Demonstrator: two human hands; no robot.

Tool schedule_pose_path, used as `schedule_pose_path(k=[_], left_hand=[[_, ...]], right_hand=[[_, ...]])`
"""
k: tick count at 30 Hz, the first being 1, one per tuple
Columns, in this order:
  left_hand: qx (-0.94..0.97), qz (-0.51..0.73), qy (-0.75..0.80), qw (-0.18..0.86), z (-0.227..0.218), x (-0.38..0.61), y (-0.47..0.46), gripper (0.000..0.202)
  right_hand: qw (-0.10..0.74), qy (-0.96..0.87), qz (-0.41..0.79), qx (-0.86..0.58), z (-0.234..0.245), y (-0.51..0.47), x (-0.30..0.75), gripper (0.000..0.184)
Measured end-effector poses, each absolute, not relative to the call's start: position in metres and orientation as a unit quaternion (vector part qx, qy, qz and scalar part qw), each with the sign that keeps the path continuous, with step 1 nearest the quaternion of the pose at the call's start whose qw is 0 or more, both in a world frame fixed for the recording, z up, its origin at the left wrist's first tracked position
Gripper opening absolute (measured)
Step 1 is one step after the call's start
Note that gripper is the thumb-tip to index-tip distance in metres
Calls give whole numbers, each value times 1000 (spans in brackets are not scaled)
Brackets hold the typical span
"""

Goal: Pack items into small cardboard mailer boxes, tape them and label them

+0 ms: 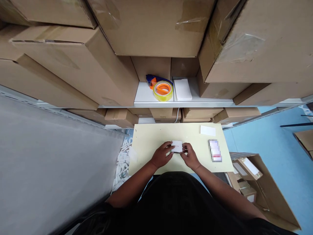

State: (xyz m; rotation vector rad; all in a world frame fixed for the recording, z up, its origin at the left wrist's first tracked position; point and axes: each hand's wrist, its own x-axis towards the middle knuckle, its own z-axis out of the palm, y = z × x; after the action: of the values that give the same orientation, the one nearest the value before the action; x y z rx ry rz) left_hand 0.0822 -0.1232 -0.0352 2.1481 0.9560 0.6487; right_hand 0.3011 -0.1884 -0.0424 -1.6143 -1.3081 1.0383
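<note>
A small white box [176,146] with faint red print is held between my two hands over the pale yellow table [149,133]. My left hand [163,154] grips its left side, fingers on the top edge and thumb near the lower corner. On the opposite side, my right hand [189,156] has its fingers curled against the box's right edge. A dark line shows along the box's lower edge. What lies under the box is hidden.
A phone-like item [215,150], blurred out, and a white card [207,130] lie on the table's right. On the shelf [146,103] sit a tape dispenser [163,89] and a white stack [183,89] among cardboard boxes. An open carton [276,195] stands at lower right.
</note>
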Motion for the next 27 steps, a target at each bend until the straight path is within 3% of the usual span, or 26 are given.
schedule_pose_path(k=[8,17,20,24,27], left_hand=[[837,247,369,320,-31,79,-126,34],[884,192,319,283,-50,67,-129,37],[845,221,349,341,-52,68,-139,55],[707,260,464,466,-60,80,-153,88],[655,214,495,529,-71,86,-156,84]], right_hand=[[389,-471,451,-650,-39,-186,298,24],[374,-489,433,-658,-46,-185,300,28],[362,-511,449,-637,-47,-189,305,37],[318,-547,480,-608,-60,-197,309,67],[273,-542,473,-639,-76,-195,306,73]])
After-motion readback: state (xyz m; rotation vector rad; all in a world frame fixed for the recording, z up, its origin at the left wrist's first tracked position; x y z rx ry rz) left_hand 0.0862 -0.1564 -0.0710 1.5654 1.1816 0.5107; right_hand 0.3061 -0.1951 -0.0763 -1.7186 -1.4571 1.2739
